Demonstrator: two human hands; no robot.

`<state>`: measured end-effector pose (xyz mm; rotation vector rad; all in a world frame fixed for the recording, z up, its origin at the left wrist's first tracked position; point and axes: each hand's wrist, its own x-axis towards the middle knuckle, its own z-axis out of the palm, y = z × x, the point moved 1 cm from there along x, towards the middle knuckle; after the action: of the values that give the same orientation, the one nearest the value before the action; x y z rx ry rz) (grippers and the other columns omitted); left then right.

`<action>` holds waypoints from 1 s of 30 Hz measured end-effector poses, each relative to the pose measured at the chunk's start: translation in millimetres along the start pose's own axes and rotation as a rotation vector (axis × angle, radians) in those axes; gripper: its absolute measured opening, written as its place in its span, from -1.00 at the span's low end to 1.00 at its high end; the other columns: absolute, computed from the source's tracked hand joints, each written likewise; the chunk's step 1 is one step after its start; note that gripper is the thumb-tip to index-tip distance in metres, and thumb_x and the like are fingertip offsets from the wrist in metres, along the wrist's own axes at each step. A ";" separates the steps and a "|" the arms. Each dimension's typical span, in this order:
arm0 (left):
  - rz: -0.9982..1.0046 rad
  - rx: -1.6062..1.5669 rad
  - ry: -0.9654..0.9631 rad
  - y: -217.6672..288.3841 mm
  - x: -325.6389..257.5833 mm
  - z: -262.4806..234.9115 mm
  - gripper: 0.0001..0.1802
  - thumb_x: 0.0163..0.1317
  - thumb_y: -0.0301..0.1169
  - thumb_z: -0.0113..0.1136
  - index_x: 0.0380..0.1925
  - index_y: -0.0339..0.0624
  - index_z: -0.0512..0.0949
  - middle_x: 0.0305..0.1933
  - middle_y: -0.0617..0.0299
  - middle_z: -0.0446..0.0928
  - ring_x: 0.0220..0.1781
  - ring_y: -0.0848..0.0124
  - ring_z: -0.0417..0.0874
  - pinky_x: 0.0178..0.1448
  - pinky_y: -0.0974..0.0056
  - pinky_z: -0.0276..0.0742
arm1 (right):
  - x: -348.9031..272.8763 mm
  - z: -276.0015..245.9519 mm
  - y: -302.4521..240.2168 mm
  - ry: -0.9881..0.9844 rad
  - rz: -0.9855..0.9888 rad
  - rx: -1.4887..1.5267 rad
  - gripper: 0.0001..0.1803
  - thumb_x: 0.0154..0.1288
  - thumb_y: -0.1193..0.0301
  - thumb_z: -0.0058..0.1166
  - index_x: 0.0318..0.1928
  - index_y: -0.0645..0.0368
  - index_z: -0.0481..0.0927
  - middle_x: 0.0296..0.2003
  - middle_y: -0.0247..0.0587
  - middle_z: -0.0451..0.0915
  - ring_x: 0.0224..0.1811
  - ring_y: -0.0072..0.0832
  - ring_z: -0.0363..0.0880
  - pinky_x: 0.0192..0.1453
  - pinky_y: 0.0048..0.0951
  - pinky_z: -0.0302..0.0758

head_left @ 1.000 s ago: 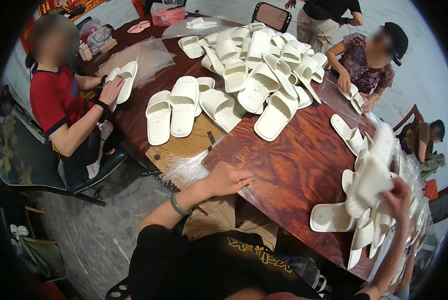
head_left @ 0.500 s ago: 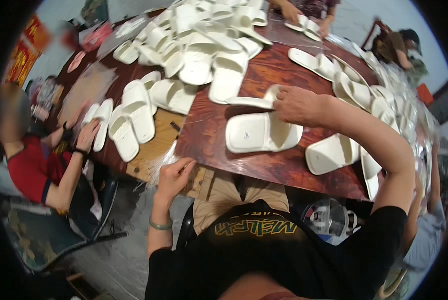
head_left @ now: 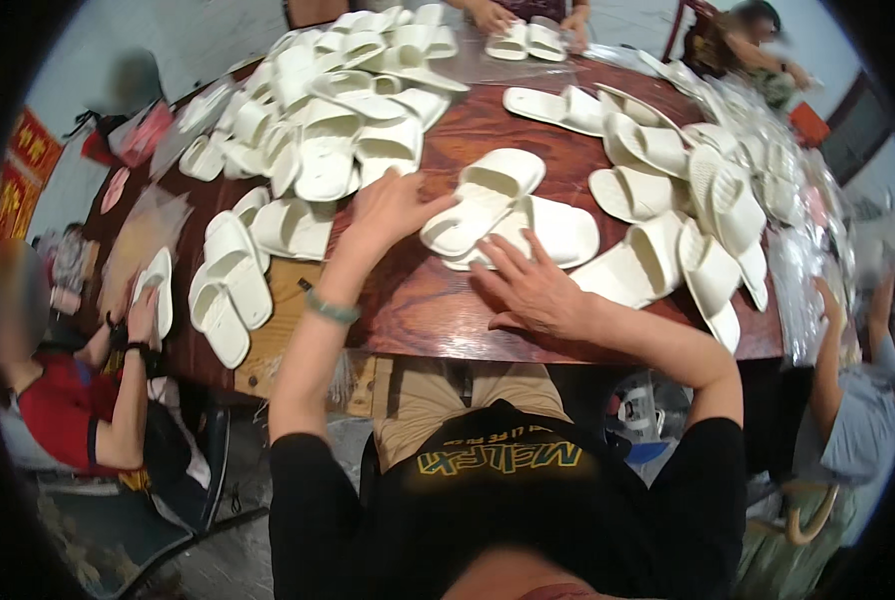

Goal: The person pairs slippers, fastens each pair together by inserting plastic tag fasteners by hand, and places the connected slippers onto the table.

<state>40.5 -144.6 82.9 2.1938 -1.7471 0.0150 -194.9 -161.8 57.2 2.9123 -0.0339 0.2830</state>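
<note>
Now left hand (head_left: 393, 208) touching upper slipper (head_left: 483, 198); right hand (head_left: 530, 288) on lower slipper (head_left: 543, 232)

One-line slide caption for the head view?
Seated person's left hand and right hand touch two white foam slide sandals on a dark red-brown wooden table.

In the middle of the frame two white slippers lie side by side on the reddish-brown desk (head_left: 438, 300). The left hand (head_left: 393, 205) rests by the heel of the upper slipper (head_left: 483, 198), fingers touching it. The right hand (head_left: 528, 290) lies flat, fingertips on the lower slipper (head_left: 548, 230). A heap of white slippers (head_left: 318, 110) fills the upper left, and more slippers (head_left: 688, 210) lie at the right. At the left edge, another person's hands (head_left: 143, 315) hold a slipper (head_left: 158, 290).
</note>
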 end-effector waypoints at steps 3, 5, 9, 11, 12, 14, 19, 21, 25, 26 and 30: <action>-0.005 -0.007 -0.193 -14.7 35.5 32.4 -0.30 -0.10 0.28 0.15 -0.38 -0.22 0.61 -0.28 -0.07 0.59 -0.19 0.05 0.60 -0.17 0.10 0.50 | -2.6 30.9 -2.2 0.047 0.120 0.012 -0.30 0.15 -0.07 -0.01 0.17 0.13 0.29 0.13 0.00 0.27 0.27 -0.13 0.16 0.31 0.10 0.00; -0.007 -0.049 -0.227 -12.5 39.1 54.4 -0.29 -0.08 0.27 0.13 -0.32 -0.23 0.58 -0.25 -0.07 0.58 -0.19 0.07 0.61 -0.16 0.11 0.50 | -3.9 35.5 -0.5 0.029 0.156 0.048 -0.42 0.21 0.00 -0.05 0.19 -0.05 0.32 0.13 -0.07 0.30 0.25 -0.19 0.19 0.34 0.11 -0.08; -0.069 -0.056 0.046 -30.3 37.3 78.6 -0.35 0.01 0.19 0.11 -0.25 -0.23 0.52 -0.28 -0.05 0.58 -0.19 0.07 0.61 -0.11 0.09 0.49 | -13.6 43.5 19.5 0.055 0.076 0.143 -0.58 0.25 0.28 -0.08 0.15 -0.16 0.38 0.16 -0.26 0.32 0.25 -0.40 0.23 0.37 0.07 -0.11; -0.065 -0.019 0.113 -47.0 41.1 78.8 -0.43 0.05 0.15 0.11 -0.34 -0.20 0.52 -0.32 -0.05 0.58 -0.21 0.05 0.60 -0.15 0.05 0.48 | -15.2 47.4 39.1 0.026 0.003 0.106 -0.55 0.22 0.33 -0.08 0.16 -0.17 0.38 0.19 -0.29 0.30 0.27 -0.42 0.23 0.38 0.06 -0.13; -0.077 0.052 0.222 -50.3 42.3 78.2 -0.48 0.08 0.11 0.10 -0.37 -0.19 0.51 -0.36 -0.02 0.58 -0.24 0.05 0.60 -0.19 0.05 0.47 | -16.6 49.7 48.0 -0.015 -0.049 0.067 -0.52 0.19 0.38 -0.08 0.16 -0.17 0.37 0.23 -0.32 0.28 0.29 -0.43 0.22 0.39 0.05 -0.14; -0.128 0.054 0.200 -86.5 41.5 70.6 -0.51 0.12 0.07 0.08 -0.38 -0.19 0.52 -0.37 0.02 0.58 -0.25 0.07 0.60 -0.20 0.06 0.47 | -6.8 42.6 60.0 -0.049 -0.101 0.150 -0.48 0.15 0.49 -0.12 0.17 -0.15 0.36 0.27 -0.36 0.24 0.33 -0.46 0.18 0.43 -0.02 -0.15; -0.161 -0.074 -0.065 -40.3 40.4 51.2 -0.40 0.05 0.19 0.10 -0.35 -0.20 0.56 -0.35 0.04 0.59 -0.25 0.12 0.60 -0.19 0.12 0.47 | -1.7 54.3 82.1 -0.051 -0.139 0.288 -0.47 0.12 0.56 -0.12 0.15 -0.05 0.37 0.26 -0.35 0.27 0.32 -0.45 0.19 0.45 -0.02 -0.16; -0.125 -0.084 -0.179 -8.9 31.0 54.0 -0.28 -0.08 0.28 0.14 -0.30 -0.22 0.58 -0.31 0.02 0.60 -0.21 0.14 0.62 -0.13 0.15 0.48 | 0.5 52.5 80.3 -0.033 -0.133 0.347 -0.51 0.13 0.58 -0.14 0.11 -0.01 0.38 0.23 -0.34 0.31 0.32 -0.45 0.20 0.45 -0.02 -0.18; -0.116 -0.218 -0.295 -11.9 21.1 54.3 -0.22 -0.09 0.20 0.21 -0.14 -0.36 0.53 -0.19 -0.07 0.59 -0.14 0.15 0.62 -0.04 0.22 0.49 | 2.3 60.3 78.7 0.006 -0.116 0.377 -0.52 0.09 0.60 -0.11 0.08 0.02 0.39 0.21 -0.29 0.34 0.33 -0.43 0.20 0.46 -0.02 -0.19; -0.058 -0.338 -0.362 -15.1 17.8 53.5 -0.26 -0.03 0.11 0.24 -0.10 -0.40 0.51 -0.18 -0.06 0.59 -0.16 0.21 0.63 -0.05 0.25 0.50 | 1.8 60.0 79.3 0.039 -0.132 0.385 -0.56 0.08 0.59 -0.08 0.02 0.04 0.41 0.16 -0.28 0.38 0.29 -0.41 0.24 0.44 -0.03 -0.14; -0.032 -0.816 -0.371 -36.7 -13.2 64.0 -0.35 0.01 -0.07 0.28 -0.04 -0.40 0.47 -0.12 0.02 0.58 -0.12 0.29 0.62 -0.04 0.27 0.50 | 7.4 43.0 66.7 -0.020 -0.104 0.576 -0.69 0.06 0.55 0.00 -0.12 0.07 0.44 0.01 -0.24 0.47 0.15 -0.37 0.38 0.35 -0.06 0.04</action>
<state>59.5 -142.1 10.5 1.6601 -1.4893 -0.9826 -182.5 -236.2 31.5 3.4705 0.2333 0.2835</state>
